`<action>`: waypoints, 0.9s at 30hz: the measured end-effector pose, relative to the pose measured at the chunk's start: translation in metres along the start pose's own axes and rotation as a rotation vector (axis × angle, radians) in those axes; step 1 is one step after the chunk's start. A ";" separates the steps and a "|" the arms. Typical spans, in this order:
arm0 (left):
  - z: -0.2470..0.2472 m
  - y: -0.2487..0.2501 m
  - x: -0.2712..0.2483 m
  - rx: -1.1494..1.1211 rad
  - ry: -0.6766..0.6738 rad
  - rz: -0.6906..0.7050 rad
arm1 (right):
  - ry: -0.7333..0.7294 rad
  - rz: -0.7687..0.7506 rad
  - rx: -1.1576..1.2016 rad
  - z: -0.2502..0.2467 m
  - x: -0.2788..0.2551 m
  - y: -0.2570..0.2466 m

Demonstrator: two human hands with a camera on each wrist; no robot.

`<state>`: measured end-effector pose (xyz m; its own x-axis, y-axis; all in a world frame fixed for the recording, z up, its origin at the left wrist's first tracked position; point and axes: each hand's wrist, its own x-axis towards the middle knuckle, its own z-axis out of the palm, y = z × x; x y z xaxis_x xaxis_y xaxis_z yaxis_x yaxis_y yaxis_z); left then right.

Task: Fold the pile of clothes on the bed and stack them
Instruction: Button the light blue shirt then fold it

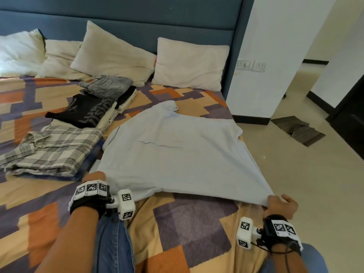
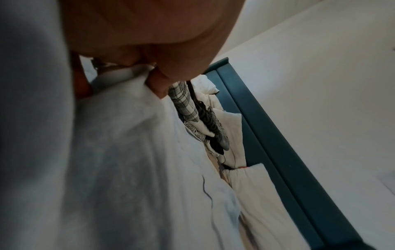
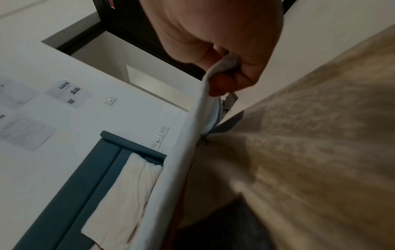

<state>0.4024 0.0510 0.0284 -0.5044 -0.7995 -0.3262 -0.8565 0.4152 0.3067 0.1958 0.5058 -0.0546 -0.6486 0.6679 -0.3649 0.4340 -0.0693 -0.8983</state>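
Observation:
A pale blue T-shirt [image 1: 173, 148] lies spread over the right half of the bed, its near hem raised off the cover. My left hand [image 1: 94, 177] pinches the hem's left corner, the cloth [image 2: 119, 135] bunched between thumb and fingers. The hem's right corner is gripped by my right hand [image 1: 279, 203] at the bed's right edge; the right wrist view shows the shirt edge [image 3: 192, 128] pinched in the curled fingers. To the left lie a folded plaid shirt [image 1: 53, 148], a folded black printed shirt [image 1: 84, 111] and folded grey jeans [image 1: 108, 85].
Several cream pillows [image 1: 189, 64] lean on the blue headboard [image 1: 137, 20]. The patterned bedcover [image 1: 187, 223] shows bare in front of me. My knee in blue jeans [image 1: 112, 243] rests on the bed. A grey mat [image 1: 299, 131] lies on the tiled floor to the right.

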 end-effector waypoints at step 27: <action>0.165 0.171 -0.050 0.162 -0.450 0.499 | -0.329 -0.577 -0.560 0.103 0.043 -0.065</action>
<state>0.2627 0.2338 -0.0502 -0.8090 -0.2524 -0.5308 -0.4980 0.7742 0.3907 0.0754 0.4624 -0.0371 -0.9723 0.2327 -0.0196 0.1698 0.6468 -0.7436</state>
